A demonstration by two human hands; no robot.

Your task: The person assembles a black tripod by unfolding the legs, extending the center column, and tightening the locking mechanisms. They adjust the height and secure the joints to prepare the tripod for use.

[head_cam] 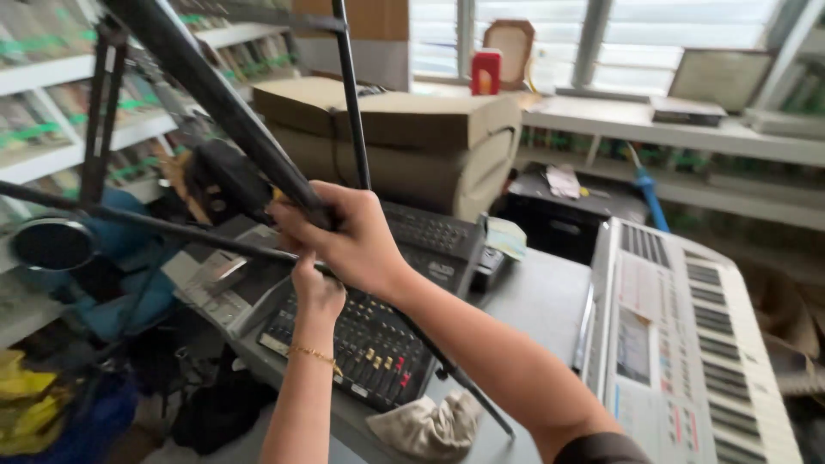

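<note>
Nearest, the right hand is clenched around a black metal stand pole, thick and slanting up to the left over the bench. Beneath it, the left hand is closed on the thinner black rod. Below lies a black audio mixer; rightward, a grey keyboard.

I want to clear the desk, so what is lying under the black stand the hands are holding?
Under the black stand sits a black audio mixer with rows of knobs, on the grey desk. The right hand and left hand cover part of its panel.
</note>
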